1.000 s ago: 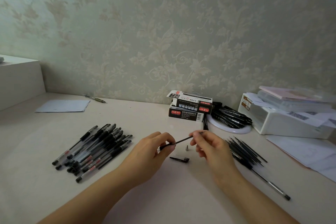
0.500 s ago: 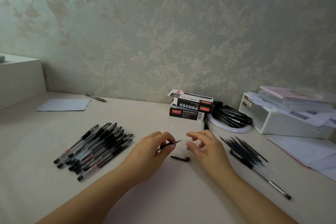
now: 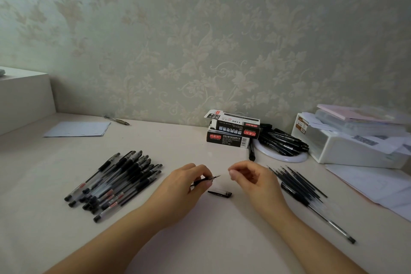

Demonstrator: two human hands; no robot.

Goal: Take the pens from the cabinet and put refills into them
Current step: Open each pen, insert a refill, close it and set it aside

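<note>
My left hand (image 3: pixel 184 187) is shut on a black pen barrel (image 3: pixel 201 181); the refill's thin point sticks out toward the right. My right hand (image 3: pixel 255 182) hovers just right of that point, thumb and fingertips pinched together, apparently on the small metal tip cone, which barely shows. A black pen cap (image 3: pixel 220 193) lies on the desk below and between my hands. Several assembled pens (image 3: pixel 117 182) lie in a heap to the left. Several loose black refills (image 3: pixel 298 182) lie fanned out to the right, with one clear pen (image 3: pixel 333 226) beside them.
Two stacked black refill boxes (image 3: pixel 233 131) stand at the wall, beside a white plate (image 3: pixel 289 159) heaped with black pens. A white storage box (image 3: pixel 355 149) and papers (image 3: pixel 378 187) fill the right. A sheet (image 3: pixel 77 129), a pen (image 3: pixel 116 120) and a white cabinet (image 3: pixel 24 100) are at the left.
The refill went fully into the barrel in my left hand. My right hand let go of it, dropped to the small metal cone on the desk, then rose pinched; the cone no longer lies there.
</note>
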